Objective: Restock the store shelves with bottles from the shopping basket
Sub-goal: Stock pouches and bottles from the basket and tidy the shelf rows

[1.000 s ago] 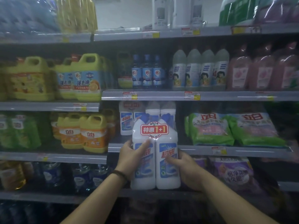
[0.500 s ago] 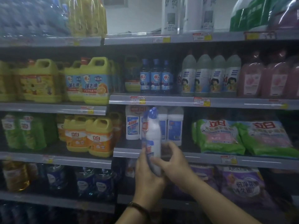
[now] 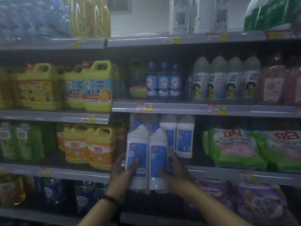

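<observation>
Fingers of the left hand point(image 3: 124, 170) curl around the left side of a twin pack of white bottles point(image 3: 146, 159), thumb pressed on its blue label. The right hand point(image 3: 176, 171) grips the pack's right side, fingers wrapped behind, thumb across the front. The pack stands upright at lower centre of the frame, its base in front of the shelf edge point(image 3: 211, 174). Just behind it, right of centre, stand similar white bottles point(image 3: 184, 137). Yellow jugs point(image 3: 101, 147) sit to the left, green bags point(image 3: 234, 147) to the right.
</observation>
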